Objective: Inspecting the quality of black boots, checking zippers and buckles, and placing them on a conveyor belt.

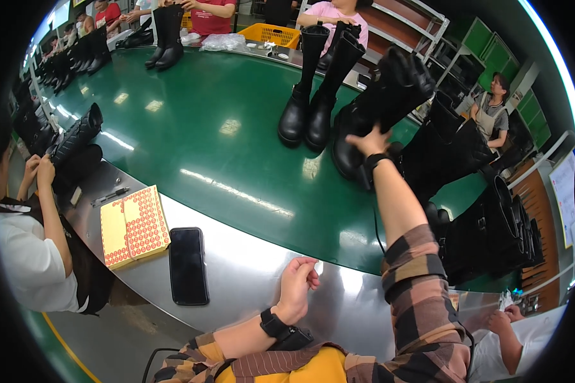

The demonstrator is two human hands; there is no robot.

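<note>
My right hand [370,142] reaches out to a tall black boot [390,89] and grips it around the ankle. This boot leans to the right, its toe low on the green surface. Close to my body, above the metal edge, my left hand [297,288] is closed, with a small white piece [319,268] at its fingertips; its kind is too small to tell. A pair of tall black boots [326,96] stands upright just left of the gripped boot. More black boots [450,147] crowd in to the right of my forearm.
A green work surface [191,121] has a metal border [236,255]. On the border lie a black phone [188,265], a yellow box with red marks [136,226] and a pen [112,196]. Co-workers sit at left, right and far side. A yellow crate [269,34] stands at the back.
</note>
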